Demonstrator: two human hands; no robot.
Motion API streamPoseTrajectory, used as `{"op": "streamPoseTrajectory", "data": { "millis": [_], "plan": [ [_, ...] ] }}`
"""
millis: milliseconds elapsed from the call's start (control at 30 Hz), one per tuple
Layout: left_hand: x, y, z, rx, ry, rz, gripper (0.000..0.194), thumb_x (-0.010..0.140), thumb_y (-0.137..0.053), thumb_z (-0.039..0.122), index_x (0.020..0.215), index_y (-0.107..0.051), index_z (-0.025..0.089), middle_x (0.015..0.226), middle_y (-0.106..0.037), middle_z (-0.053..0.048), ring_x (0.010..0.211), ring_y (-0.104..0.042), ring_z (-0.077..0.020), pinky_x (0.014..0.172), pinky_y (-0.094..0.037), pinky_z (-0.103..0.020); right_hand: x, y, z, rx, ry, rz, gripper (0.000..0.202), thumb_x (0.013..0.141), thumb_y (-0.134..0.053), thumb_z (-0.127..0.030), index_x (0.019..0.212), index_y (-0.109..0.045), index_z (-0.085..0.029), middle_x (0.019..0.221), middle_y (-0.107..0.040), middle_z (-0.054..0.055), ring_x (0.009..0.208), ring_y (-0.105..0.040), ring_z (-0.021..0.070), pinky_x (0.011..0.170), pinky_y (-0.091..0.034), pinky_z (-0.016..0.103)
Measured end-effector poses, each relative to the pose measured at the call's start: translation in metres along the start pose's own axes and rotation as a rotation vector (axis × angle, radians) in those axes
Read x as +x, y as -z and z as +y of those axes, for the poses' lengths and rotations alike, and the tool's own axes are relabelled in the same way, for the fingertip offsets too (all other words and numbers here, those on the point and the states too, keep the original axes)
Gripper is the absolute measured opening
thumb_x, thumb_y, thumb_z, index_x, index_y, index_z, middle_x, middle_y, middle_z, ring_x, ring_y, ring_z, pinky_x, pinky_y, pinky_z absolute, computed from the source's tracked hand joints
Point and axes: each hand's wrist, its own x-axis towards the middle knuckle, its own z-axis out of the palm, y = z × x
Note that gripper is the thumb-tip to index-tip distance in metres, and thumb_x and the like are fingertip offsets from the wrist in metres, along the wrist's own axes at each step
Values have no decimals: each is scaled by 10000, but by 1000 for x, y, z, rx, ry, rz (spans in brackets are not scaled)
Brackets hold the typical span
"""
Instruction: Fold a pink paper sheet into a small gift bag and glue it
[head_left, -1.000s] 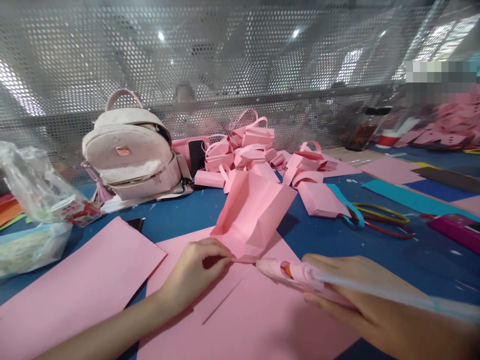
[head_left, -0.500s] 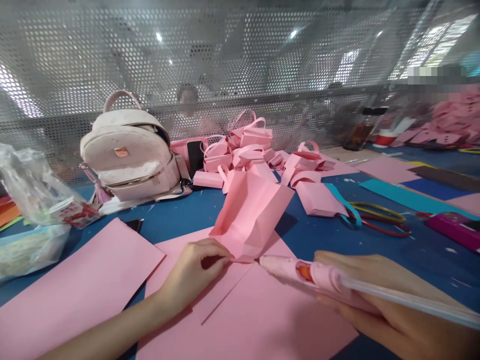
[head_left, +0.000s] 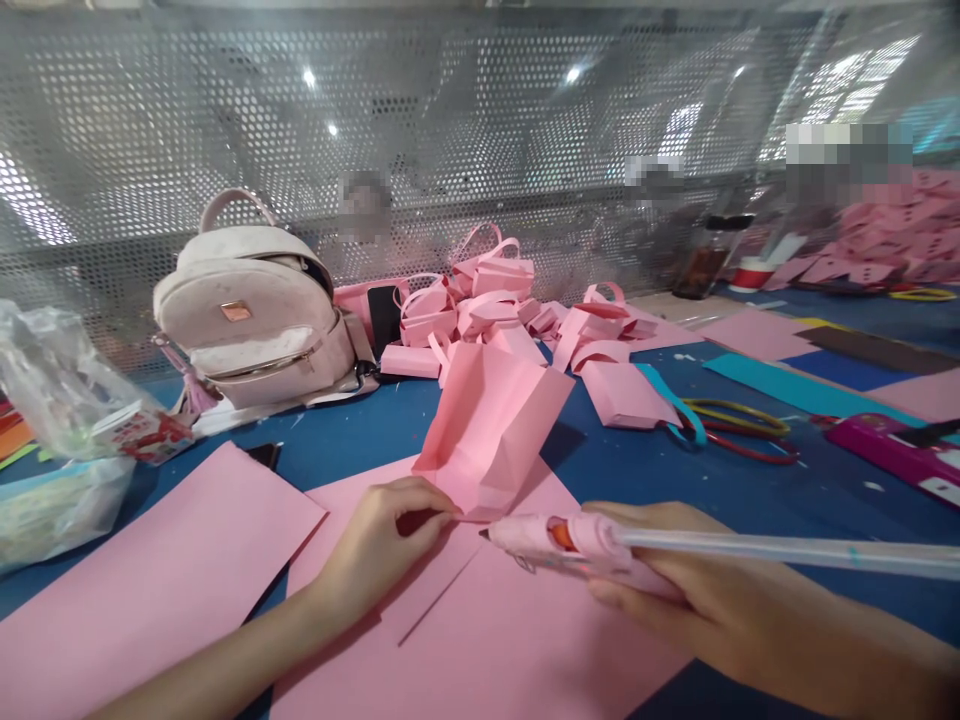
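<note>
A folded pink paper bag (head_left: pixel 487 425) stands open-topped on pink paper sheets in the middle of the table. My left hand (head_left: pixel 394 535) pinches the bag's lower edge between thumb and fingers. In my right hand (head_left: pixel 667 570) is a pink glue gun (head_left: pixel 600 560), with a long clear glue stick (head_left: pixel 772 550) coming out of its back. The gun's dark nozzle tip is close to the bag's bottom edge, just right of my left fingertips; whether it touches the paper I cannot tell. Under both hands lies a large pink sheet (head_left: pixel 525 630).
A pale backpack (head_left: pixel 255 310) stands at the back left, beside a heap of pink paper bags (head_left: pixel 487 300). Another pink sheet (head_left: pixel 165 590) and a plastic bag (head_left: pixel 60 490) lie left. Rightward are red scissors (head_left: pixel 757 445), a magenta tool (head_left: pixel 892 455) and coloured strips (head_left: pixel 817 390).
My right hand has brought the glue gun slightly leftward along the bag's lower edge, its glue stick now nearly level. The left hand keeps its pinch. The whole view has shifted a little.
</note>
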Motion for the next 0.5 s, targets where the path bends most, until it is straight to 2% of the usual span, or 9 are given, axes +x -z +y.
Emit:
{"op": "streamPoseTrajectory", "data": {
  "millis": [100,200,333,500],
  "plan": [
    [1,-1,-2,-1,-3,-2,181,833,-626,96,812,-770,202,863,-765,-16,801,-695,-157,752,-507,-230,2,-1,0,86,7,-138,343,968,-481,-407,1195,-721,-314,1123,-752,41,1060,-697,283,916,-578,380],
    [2,-1,-3,-5,-1,2,188,830,-621,88,821,-771,201,866,-765,-15,801,-694,-155,751,-506,-228,3,0,2,132,-28,-232,386,983,-471,-418,1309,-651,-318,1269,-694,30,1215,-621,290,1029,-514,410],
    [3,-1,-1,-11,3,-2,177,835,-625,102,815,-771,200,852,-762,-15,792,-691,-154,743,-504,-229,7,0,2,179,-66,-335,429,1004,-441,-426,1418,-531,-354,1389,-608,-4,1312,-540,261,1098,-450,381],
    [2,0,1,-11,8,-5,181,829,-624,94,818,-771,199,854,-762,-18,796,-690,-157,743,-503,-233,10,-1,2,176,-89,-354,445,1002,-447,-425,1439,-494,-360,1435,-561,-14,1333,-517,262,1116,-431,387]
  ]
}}
